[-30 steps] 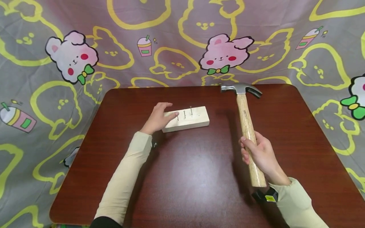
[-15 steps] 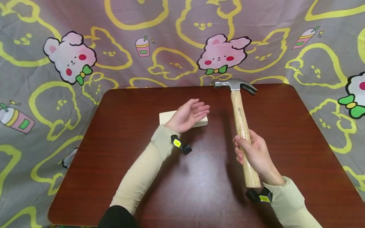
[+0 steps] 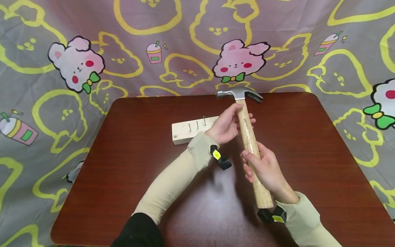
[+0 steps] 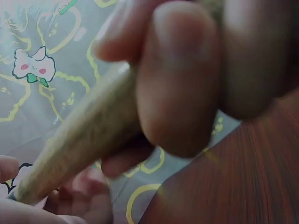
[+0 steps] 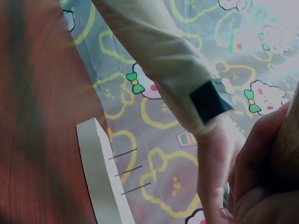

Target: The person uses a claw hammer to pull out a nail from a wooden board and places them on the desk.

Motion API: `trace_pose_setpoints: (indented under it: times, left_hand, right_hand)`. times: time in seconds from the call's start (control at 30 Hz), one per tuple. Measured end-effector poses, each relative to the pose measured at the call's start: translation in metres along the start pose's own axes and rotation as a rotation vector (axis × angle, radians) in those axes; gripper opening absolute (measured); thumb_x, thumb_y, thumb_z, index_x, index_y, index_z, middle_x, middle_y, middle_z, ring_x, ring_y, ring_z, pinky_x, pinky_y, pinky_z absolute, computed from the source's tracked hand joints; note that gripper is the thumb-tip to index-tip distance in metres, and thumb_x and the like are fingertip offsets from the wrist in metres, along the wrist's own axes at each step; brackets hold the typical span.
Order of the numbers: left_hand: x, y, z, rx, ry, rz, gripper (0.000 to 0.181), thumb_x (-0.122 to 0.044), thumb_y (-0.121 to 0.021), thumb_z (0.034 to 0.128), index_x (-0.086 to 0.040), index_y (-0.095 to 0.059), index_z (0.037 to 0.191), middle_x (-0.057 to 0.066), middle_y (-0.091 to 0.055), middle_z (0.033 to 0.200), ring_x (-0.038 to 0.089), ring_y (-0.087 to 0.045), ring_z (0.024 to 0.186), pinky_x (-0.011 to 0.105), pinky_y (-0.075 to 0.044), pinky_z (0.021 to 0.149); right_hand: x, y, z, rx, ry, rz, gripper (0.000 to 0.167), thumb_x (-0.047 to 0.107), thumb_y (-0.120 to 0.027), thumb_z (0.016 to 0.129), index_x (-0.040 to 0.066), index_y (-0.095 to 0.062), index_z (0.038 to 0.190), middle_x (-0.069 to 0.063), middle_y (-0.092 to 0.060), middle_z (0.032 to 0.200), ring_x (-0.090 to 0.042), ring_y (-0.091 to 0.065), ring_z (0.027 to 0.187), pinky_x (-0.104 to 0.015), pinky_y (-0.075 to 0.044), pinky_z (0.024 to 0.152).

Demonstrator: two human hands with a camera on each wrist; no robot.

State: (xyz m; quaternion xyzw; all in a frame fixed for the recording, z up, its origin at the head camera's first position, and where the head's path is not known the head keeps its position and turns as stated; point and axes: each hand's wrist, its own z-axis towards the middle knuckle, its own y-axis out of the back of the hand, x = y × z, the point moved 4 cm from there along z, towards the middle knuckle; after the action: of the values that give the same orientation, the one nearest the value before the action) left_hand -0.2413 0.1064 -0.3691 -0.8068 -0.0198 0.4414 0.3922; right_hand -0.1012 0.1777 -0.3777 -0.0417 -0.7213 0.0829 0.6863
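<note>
My right hand (image 3: 266, 168) grips the lower wooden handle of a claw hammer (image 3: 248, 130), held above the table with its head toward the back. Just below the steel head, my left hand (image 3: 226, 125) holds the handle, its thumb in front and fingers behind. In the left wrist view, large blurred right fingers (image 4: 180, 79) wrap the handle; the left hand (image 4: 84, 193) is farther along it. A pale wooden block (image 3: 182, 132) lies behind the left wrist, its right end hidden. Three nails (image 3: 197, 125) stand upright in it, also seen in the right wrist view.
The dark red-brown table (image 3: 139, 137) has rounded corners. A grey curtain (image 3: 185, 41) with yellow outlines and cartoon rabbits hangs along its back and sides. Black camera mounts (image 3: 220, 157) sit on both wrists.
My left hand has left the block, passed over it to the right and taken hold of the hammer handle. The right hand has brought the hammer leftward.
</note>
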Motion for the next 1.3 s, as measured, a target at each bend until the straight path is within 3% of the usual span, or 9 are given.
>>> trace_pose_setpoints:
  times: [0.1,0.2,0.37,0.67,0.9,1.0,1.17,1.23,1.3]
  left_hand:
    - [-0.002,-0.005,0.002,-0.016,-0.023,-0.037,0.01,-0.024,-0.05,0.0968,-0.014,-0.052,0.097,0.007,-0.057,0.091,0.022,-0.062,0.086,0.038,-0.051,0.092]
    - [-0.002,-0.008,0.004,-0.047,-0.001,-0.057,0.012,-0.021,-0.053,0.0965,-0.013,-0.054,0.088,0.005,-0.056,0.082,0.017,-0.061,0.075,0.029,-0.054,0.074]
    - [-0.001,-0.009,0.005,-0.084,0.025,-0.109,0.021,-0.022,-0.054,0.096,-0.013,-0.049,0.078,-0.002,-0.042,0.066,0.007,-0.043,0.055,0.018,-0.042,0.053]
    - [-0.003,-0.008,0.001,-0.157,-0.073,-0.143,0.023,-0.016,-0.049,0.096,-0.014,-0.042,0.075,-0.006,-0.032,0.062,0.002,-0.027,0.047,0.016,-0.028,0.046]
    - [-0.008,-0.01,-0.009,-0.202,-0.13,-0.198,0.025,-0.012,-0.047,0.0902,-0.015,-0.038,0.068,-0.008,-0.031,0.059,0.0,-0.026,0.045,0.013,-0.025,0.044]
    - [-0.01,-0.01,-0.014,-0.213,-0.146,-0.246,0.025,-0.012,-0.046,0.0888,-0.016,-0.036,0.066,-0.009,-0.03,0.058,0.0,-0.025,0.044,0.013,-0.024,0.044]
    - [-0.014,-0.007,-0.02,-0.238,-0.163,-0.38,0.025,-0.013,-0.043,0.0881,-0.017,-0.036,0.064,-0.011,-0.029,0.056,-0.002,-0.025,0.041,0.01,-0.022,0.044]
    - [-0.017,-0.005,-0.023,-0.25,-0.176,-0.444,0.026,-0.013,-0.042,0.0875,-0.018,-0.035,0.062,-0.012,-0.029,0.054,-0.002,-0.025,0.04,0.01,-0.022,0.043]
    - [-0.02,-0.003,-0.025,-0.25,-0.191,-0.517,0.028,-0.015,-0.041,0.0871,-0.019,-0.034,0.06,-0.012,-0.029,0.051,-0.002,-0.025,0.038,0.01,-0.021,0.043]
  right_hand:
    - [-0.001,-0.002,0.0,-0.002,-0.012,-0.013,0.017,0.011,-0.05,0.1,-0.001,-0.04,0.105,0.001,-0.05,0.071,-0.009,-0.045,0.043,-0.029,-0.041,0.035]
    - [-0.002,-0.005,0.0,0.009,-0.02,-0.021,0.018,0.012,-0.05,0.1,0.0,-0.039,0.105,0.001,-0.05,0.071,-0.01,-0.045,0.043,-0.029,-0.041,0.035]
    - [-0.004,-0.008,-0.001,0.029,-0.03,-0.036,0.02,0.015,-0.053,0.099,0.001,-0.04,0.105,0.002,-0.05,0.069,-0.01,-0.046,0.042,-0.03,-0.042,0.035]
    - [-0.001,-0.008,-0.001,0.088,0.003,-0.044,0.022,0.013,-0.049,0.1,-0.005,-0.041,0.109,0.0,-0.057,0.072,-0.01,-0.051,0.044,-0.032,-0.045,0.037]
    - [0.005,0.004,0.0,0.187,-0.014,0.003,0.038,0.035,-0.032,0.106,0.004,-0.047,0.122,-0.002,-0.068,0.089,-0.013,-0.061,0.058,-0.038,-0.055,0.049]
    - [0.006,0.015,0.002,0.099,-0.023,-0.069,0.041,0.038,-0.03,0.105,0.009,-0.054,0.121,0.001,-0.07,0.09,-0.015,-0.064,0.062,-0.041,-0.057,0.055]
    - [0.002,0.038,0.008,-0.159,-0.023,-0.243,0.024,0.027,-0.041,0.104,0.019,-0.063,0.109,0.017,-0.068,0.088,-0.002,-0.063,0.078,-0.022,-0.053,0.068]
    - [-0.007,0.046,0.01,-0.194,0.031,-0.172,0.017,0.023,-0.049,0.101,0.02,-0.065,0.105,0.016,-0.068,0.088,0.0,-0.063,0.079,-0.018,-0.051,0.068]
    - [-0.021,0.051,0.014,-0.158,0.175,-0.011,0.016,0.013,-0.056,0.097,0.013,-0.064,0.11,0.009,-0.068,0.095,-0.004,-0.064,0.082,-0.021,-0.053,0.067]
